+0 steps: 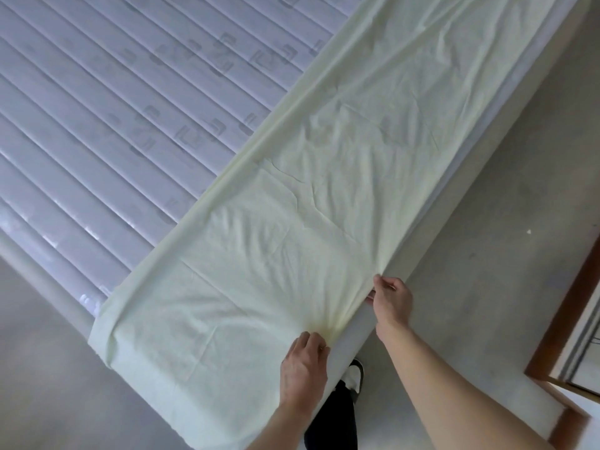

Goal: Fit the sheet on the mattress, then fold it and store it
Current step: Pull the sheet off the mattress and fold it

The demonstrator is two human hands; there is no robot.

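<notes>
A pale yellow sheet (318,177) lies folded into a long strip along the near side of a quilted white mattress (123,102). The strip runs from lower left to the upper right. My left hand (305,365) pinches the sheet's near edge, where the cloth bunches into creases. My right hand (391,300) grips the same edge a little farther along the mattress side. The sheet's end hangs over the mattress corner at the lower left.
A grey floor (487,287) lies right of the bed. A wooden door frame (565,319) stands at the right edge. My dark trouser leg and a shoe (355,375) show below the mattress side.
</notes>
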